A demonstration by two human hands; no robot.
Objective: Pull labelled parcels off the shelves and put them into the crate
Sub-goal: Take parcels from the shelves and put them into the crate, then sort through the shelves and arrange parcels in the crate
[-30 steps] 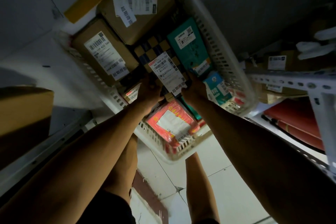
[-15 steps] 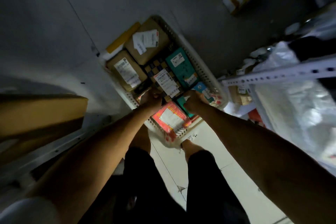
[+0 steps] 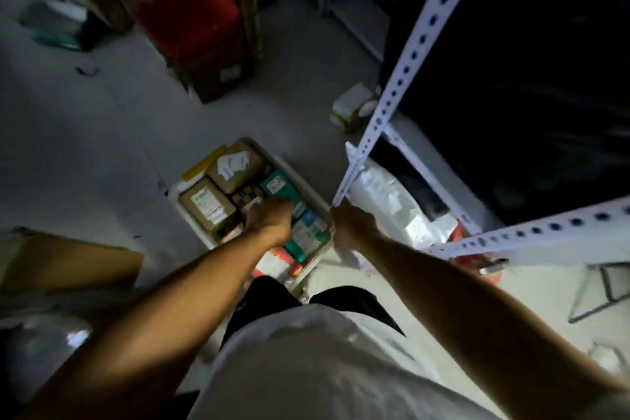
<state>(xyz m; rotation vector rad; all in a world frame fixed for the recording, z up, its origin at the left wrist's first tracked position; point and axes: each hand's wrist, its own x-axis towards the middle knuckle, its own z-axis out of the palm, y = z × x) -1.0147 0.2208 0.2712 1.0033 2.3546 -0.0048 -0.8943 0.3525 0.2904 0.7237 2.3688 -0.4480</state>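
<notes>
A white slatted crate (image 3: 176, 190) stands on the floor below me, packed with labelled parcels. Two brown boxes (image 3: 208, 204) lie at its far left, a checkered parcel (image 3: 246, 196) in the middle, a teal one (image 3: 278, 185) beside it, and a red one (image 3: 278, 257) at the near end. My left hand (image 3: 271, 222) hovers over the crate's middle with nothing in it. Beside the crate's right rim is my right hand (image 3: 353, 227), its fingers hidden behind its back.
A white perforated shelf upright (image 3: 402, 78) and a beam (image 3: 545, 232) stand at right, with a white plastic bag (image 3: 385, 201) low on the shelf. A taped white parcel (image 3: 353, 106) and a red box (image 3: 194, 20) sit on the floor beyond. A cardboard box (image 3: 68, 259) is at left.
Both hands let go of the checkered parcel, which now lies in the crate. My head rose and the crate looks far smaller. The right hand moved out past the crate's right rim.
</notes>
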